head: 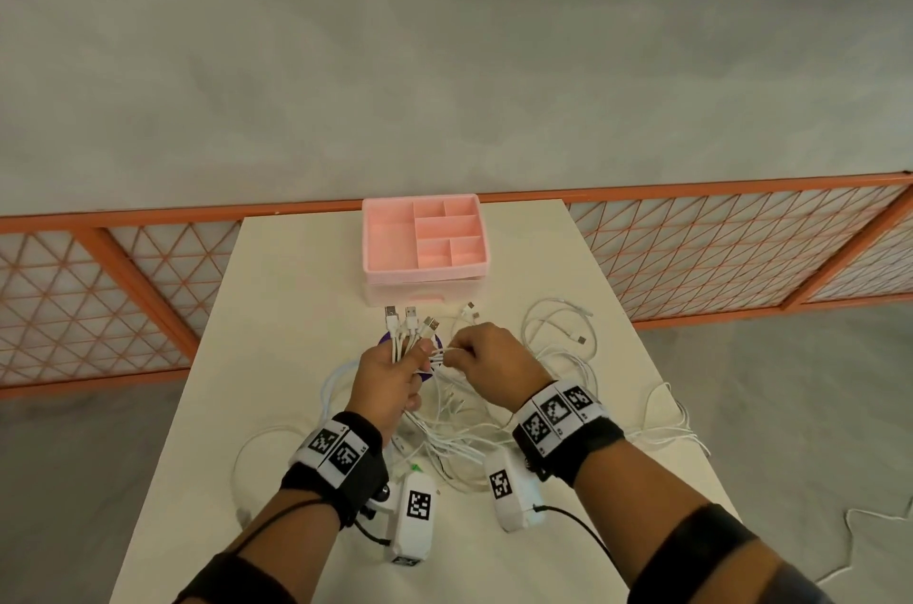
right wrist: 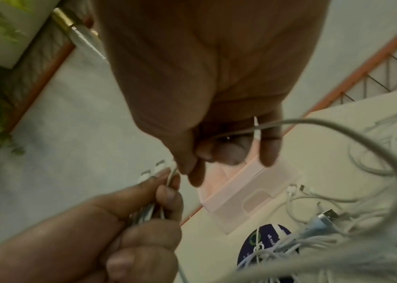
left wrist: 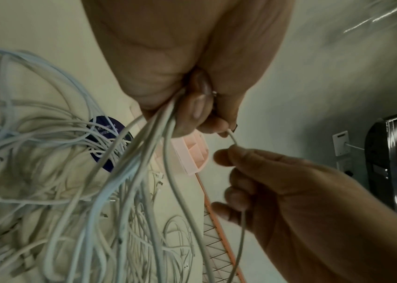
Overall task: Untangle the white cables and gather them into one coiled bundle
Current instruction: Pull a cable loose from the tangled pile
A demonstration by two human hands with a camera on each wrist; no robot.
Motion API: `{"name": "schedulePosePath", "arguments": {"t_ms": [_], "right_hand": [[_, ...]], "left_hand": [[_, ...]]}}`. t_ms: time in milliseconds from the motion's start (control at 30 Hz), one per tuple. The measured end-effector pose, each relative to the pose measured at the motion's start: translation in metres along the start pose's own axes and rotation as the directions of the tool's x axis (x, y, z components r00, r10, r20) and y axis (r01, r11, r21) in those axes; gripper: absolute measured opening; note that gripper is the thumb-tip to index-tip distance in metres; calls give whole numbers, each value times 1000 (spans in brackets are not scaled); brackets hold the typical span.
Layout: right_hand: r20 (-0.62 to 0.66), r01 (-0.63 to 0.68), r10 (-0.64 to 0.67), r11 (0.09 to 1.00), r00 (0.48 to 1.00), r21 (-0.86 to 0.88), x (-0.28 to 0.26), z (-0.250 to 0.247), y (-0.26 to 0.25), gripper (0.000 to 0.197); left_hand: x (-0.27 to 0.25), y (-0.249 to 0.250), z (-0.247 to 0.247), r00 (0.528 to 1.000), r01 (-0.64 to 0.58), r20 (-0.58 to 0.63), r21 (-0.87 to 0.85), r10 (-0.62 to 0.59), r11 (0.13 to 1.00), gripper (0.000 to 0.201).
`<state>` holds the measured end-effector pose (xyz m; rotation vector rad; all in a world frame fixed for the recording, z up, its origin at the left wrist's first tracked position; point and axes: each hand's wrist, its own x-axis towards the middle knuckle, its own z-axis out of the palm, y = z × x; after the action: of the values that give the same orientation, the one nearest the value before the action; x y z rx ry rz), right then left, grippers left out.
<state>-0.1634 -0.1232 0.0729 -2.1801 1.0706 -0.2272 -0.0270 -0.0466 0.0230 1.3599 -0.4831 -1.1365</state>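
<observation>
While left hand (head: 390, 376) grips white cables (head: 459, 435), left wrist view shows right hand (left wrist: 277, 191) apparently pinching one.

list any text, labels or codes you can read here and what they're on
"Let's keep" (uncertain), white print on the purple round sticker under the white cables; its second line is too blurred to read.
Black-and-white square marker codes on the wrist bands and white camera units: patterns only, any small print unreadable.
Pink organizer: no text.
</observation>
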Motion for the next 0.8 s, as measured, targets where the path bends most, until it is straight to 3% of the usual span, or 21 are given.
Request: {"name": "schedulePosePath", "arguments": {"t_ms": [67,133,167,233,300,333,400,467,500,567,633,700,800], "right_hand": [[-79,12,0,988,997,152,1,-13,-3,20],[-260,31,66,935,963,354,5,-27,-3,19],[-383,59,139,885,913,462,8,-34,-2,21],[-543,124,363,736,757,665,17,-49,5,24],[-535,143,529,610,659,779,22,-60,12,23],[-519,117,557,600,649,791,24,-60,17,20],[-501,-35,509,725,700,688,26,-57,28,22],[-477,-226,367,917,799,328,23,-46,32,43],[-466,-234,264,965,845,121,21,-39,31,54],[-397,-78,13,986,918,-148,13,-25,20,55],[-163,53,-79,986,984,-155,10,-13,7,36],[43,57,-56,998,998,-29,9,-6,-1,21],[31,59,-62,993,998,99,11,-10,-7,24]], "left_hand": [[-2,1,-3,999,18,27,-52,-16,998,13],[-3,1,-8,997,49,59,-103,-43,993,15],[-4,0,-9,996,59,68,-112,-52,992,15],[-6,-1,-12,997,63,59,-115,-56,991,16],[-6,-2,-12,998,60,44,-131,-55,990,16],[-6,-2,-12,998,58,42,-129,-53,990,14],[-5,-2,-11,998,51,40,-98,-48,994,10],[-4,-1,-10,999,35,37,-68,-32,997,9],[-3,-1,-10,999,26,36,-54,-24,998,11],[-1,-1,-8,999,16,45,-40,-15,999,13],[-1,0,-5,998,9,61,-48,-6,999,12],[-1,2,-3,998,-2,66,-56,6,998,12],[-1,4,-5,997,0,71,-101,8,995,13]]}}
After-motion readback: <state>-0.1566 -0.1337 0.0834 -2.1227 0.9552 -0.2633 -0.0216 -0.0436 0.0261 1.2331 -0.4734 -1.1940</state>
